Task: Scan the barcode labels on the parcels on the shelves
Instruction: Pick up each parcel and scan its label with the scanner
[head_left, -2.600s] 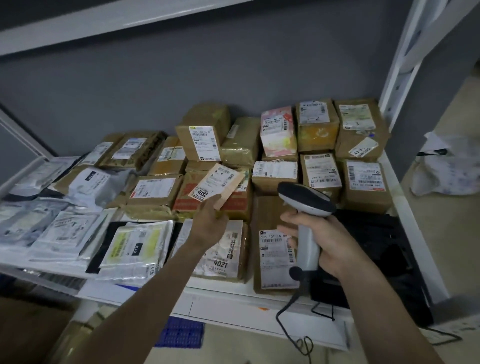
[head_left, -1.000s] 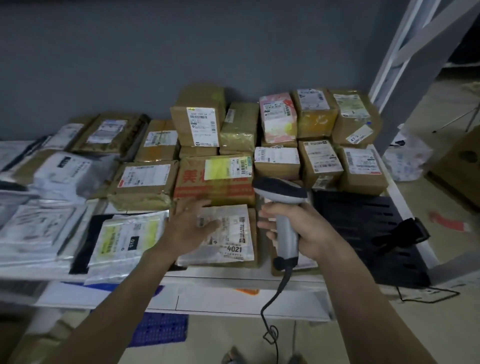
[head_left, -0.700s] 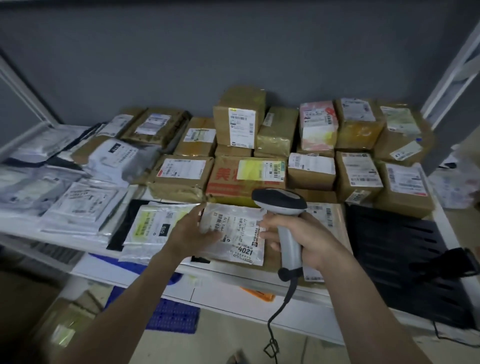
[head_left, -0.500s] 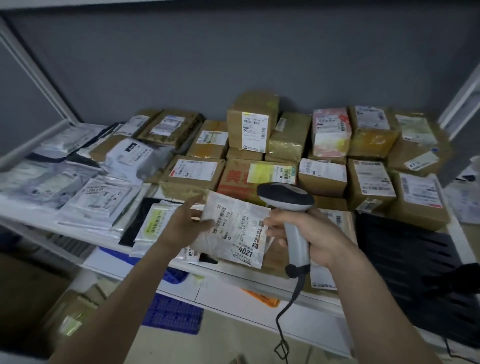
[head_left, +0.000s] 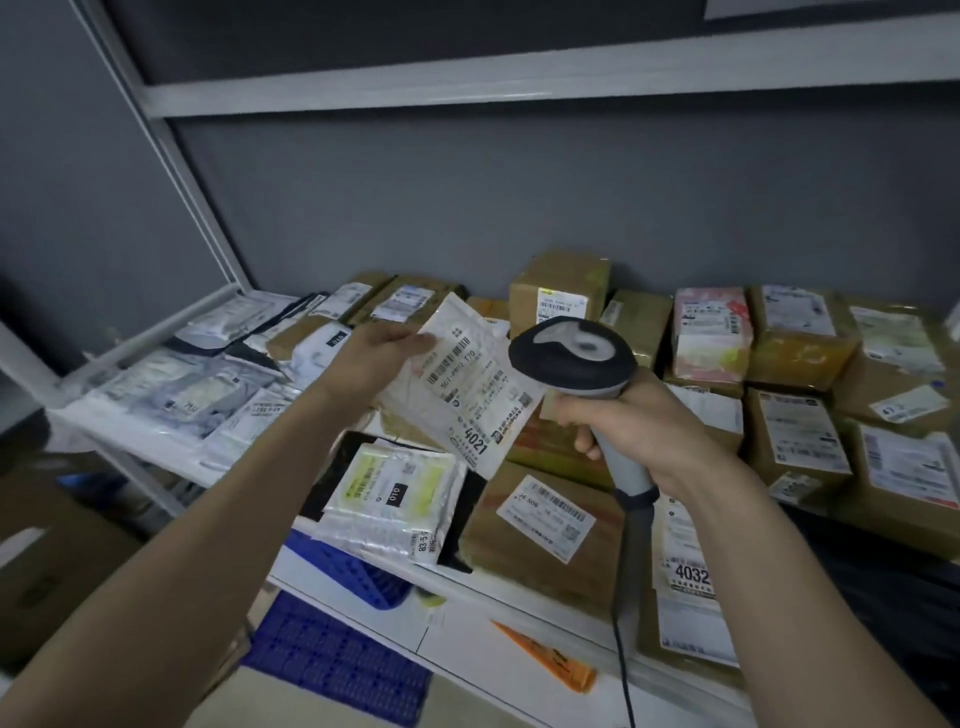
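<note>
Head view showed the left hand (head_left: 371, 353) pinching the 4021 mailer (head_left: 467, 387) above the shelf (head_left: 156, 441), label tilted toward the barcode scanner (head_left: 574, 358) gripped just right by the right hand (head_left: 628, 421).

Held mailer (head_left: 470, 395) — "4021"; box label (head_left: 688, 574) — seemingly "4032".

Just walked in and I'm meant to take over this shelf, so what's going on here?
A person is scanning parcels. The left hand holds a flat white packet marked 4021 up off the shelf, label facing them. The right hand grips a corded scanner right beside it. Boxes and other packets remain on the shelf.
</note>
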